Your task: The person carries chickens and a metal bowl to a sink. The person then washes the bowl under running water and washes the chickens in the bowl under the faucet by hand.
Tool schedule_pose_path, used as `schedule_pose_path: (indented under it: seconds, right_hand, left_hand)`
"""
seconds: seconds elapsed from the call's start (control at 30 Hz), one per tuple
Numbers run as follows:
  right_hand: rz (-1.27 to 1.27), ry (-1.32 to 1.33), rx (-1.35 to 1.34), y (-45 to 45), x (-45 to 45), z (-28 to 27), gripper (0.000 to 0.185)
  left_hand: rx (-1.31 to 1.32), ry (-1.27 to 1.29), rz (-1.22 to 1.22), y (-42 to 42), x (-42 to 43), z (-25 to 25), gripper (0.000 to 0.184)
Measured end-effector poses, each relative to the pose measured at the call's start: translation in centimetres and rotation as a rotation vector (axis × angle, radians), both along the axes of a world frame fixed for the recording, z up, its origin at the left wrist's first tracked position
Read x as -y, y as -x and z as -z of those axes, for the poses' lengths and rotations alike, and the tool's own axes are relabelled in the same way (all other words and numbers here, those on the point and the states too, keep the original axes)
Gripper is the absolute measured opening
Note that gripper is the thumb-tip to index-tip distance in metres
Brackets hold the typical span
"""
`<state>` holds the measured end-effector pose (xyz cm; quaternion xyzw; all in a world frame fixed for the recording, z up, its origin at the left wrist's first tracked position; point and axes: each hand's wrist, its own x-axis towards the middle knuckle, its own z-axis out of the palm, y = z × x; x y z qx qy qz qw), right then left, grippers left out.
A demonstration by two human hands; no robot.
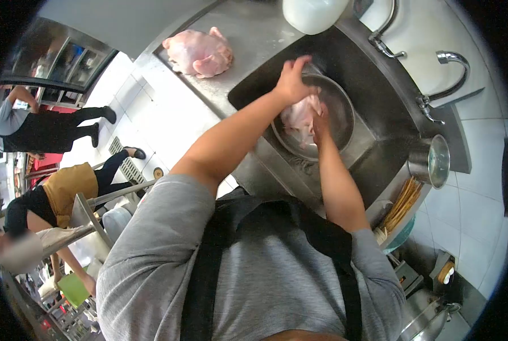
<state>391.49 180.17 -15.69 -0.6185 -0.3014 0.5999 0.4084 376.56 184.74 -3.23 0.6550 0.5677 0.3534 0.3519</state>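
A raw plucked chicken [299, 120] lies in a round metal bowl [349, 129] inside the dark sink. My left hand [294, 83] is over the bowl's far left rim, its fingers spread apart and nothing seen in its grasp. Lower and to the right, my right hand [321, 121] is inside the bowl with its fingers against the chicken's right side, slightly blurred. Another whole plucked chicken [200, 52] rests on the metal counter [248, 34] left of the sink.
A white container [314, 14] stands at the sink's back edge. Two taps [453, 57] are at the right, near a metal pot [430, 162] and a bundle of wooden sticks [402, 204]. Two people [43, 128] are at the left, one in a yellow garment [69, 190].
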Motion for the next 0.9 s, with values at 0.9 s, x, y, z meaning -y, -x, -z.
schedule_pose_path:
  seconds: [0.9]
  right_hand:
    - [-0.31, -0.472, -1.287, 11.8, -2.8, -17.6, 0.047]
  left_hand:
    - [-0.241, -0.656, 0.312, 6.5, 6.6, -9.3, 0.036]
